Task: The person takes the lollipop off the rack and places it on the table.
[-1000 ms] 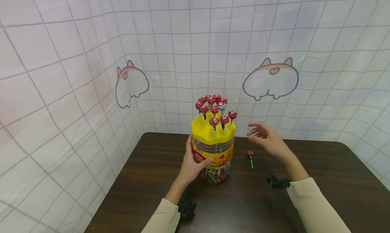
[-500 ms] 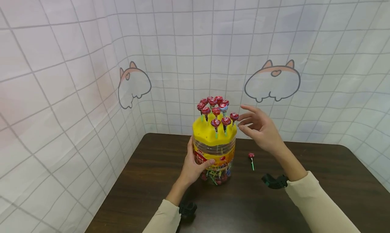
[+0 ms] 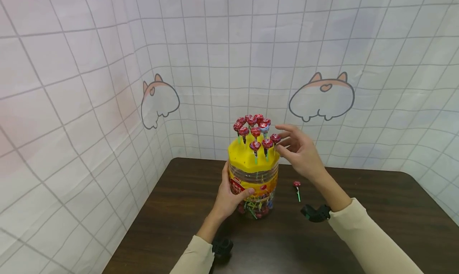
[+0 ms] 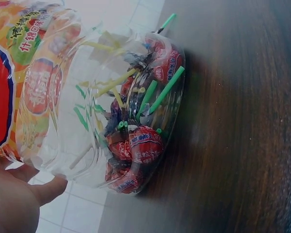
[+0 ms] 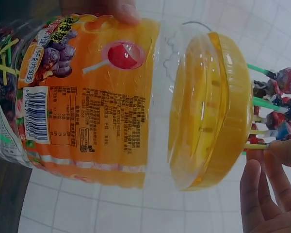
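My left hand (image 3: pixel 229 198) grips the side of a clear plastic candy jar (image 3: pixel 256 176) with an orange-yellow label and a yellow lid (image 3: pixel 244 156). Its thumb lies across the front of the label. Several wrapped lollipops (image 3: pixel 255 146) stand upright in the lid, mostly red, one light blue. At the lid's right edge my right hand (image 3: pixel 299 150) has its thumb and a finger at the stick of a red lollipop (image 3: pixel 275 138). The right wrist view shows those fingertips pinching a pale yellow stick (image 5: pixel 256 146) just above the lid. Loose lollipops (image 4: pixel 145 143) lie inside the jar's bottom.
One red lollipop with a green stick (image 3: pixel 297 191) lies on the dark wooden table (image 3: pixel 172 218), right of the jar. A white grid-patterned cloth (image 3: pixel 229 59) hangs behind and to the left. Black wrist devices (image 3: pixel 315 213) sit on both wrists.
My right hand has moved left and slightly up from the side, reaching the lollipop at the lid's right edge and pinching its stick. The left hand keeps its grip on the jar.
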A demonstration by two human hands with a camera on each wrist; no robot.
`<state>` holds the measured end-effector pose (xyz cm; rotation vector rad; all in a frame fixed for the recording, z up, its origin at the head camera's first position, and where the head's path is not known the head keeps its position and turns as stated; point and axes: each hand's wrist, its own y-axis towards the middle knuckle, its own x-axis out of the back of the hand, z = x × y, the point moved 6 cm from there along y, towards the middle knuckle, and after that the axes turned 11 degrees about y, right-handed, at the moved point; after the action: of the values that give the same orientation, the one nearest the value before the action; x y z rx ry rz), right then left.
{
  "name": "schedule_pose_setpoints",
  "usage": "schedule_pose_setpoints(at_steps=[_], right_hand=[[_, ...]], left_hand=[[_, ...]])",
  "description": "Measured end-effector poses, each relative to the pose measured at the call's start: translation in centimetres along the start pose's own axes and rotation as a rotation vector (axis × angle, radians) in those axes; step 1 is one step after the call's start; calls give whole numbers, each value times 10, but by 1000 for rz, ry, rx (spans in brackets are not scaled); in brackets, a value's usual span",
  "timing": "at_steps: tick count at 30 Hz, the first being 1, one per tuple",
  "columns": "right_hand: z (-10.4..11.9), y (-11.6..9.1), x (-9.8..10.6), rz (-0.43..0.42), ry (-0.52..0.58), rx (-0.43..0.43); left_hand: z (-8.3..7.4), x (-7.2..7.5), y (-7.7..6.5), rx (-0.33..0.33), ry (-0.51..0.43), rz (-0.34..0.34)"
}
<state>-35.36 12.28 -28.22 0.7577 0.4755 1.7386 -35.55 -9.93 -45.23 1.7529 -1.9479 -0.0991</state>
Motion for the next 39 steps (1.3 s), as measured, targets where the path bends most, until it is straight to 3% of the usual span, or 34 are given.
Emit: schedule_pose_setpoints(at_steps=[8, 14, 23, 32, 39], right_hand=[[8, 5, 6, -70, 13, 4], [16, 9, 24, -140, 74, 37], [21, 6, 50, -173, 178, 43], [8, -7, 67, -165, 208, 12], [-17, -25, 77, -157, 178, -57]], left_hand=[[-3, 1, 1, -3, -8, 1], [-3, 1, 1, -8, -4, -2], [1, 2, 1, -9, 12, -7], [2, 2, 1, -3, 16, -8], [0, 0, 1, -5, -2, -4]])
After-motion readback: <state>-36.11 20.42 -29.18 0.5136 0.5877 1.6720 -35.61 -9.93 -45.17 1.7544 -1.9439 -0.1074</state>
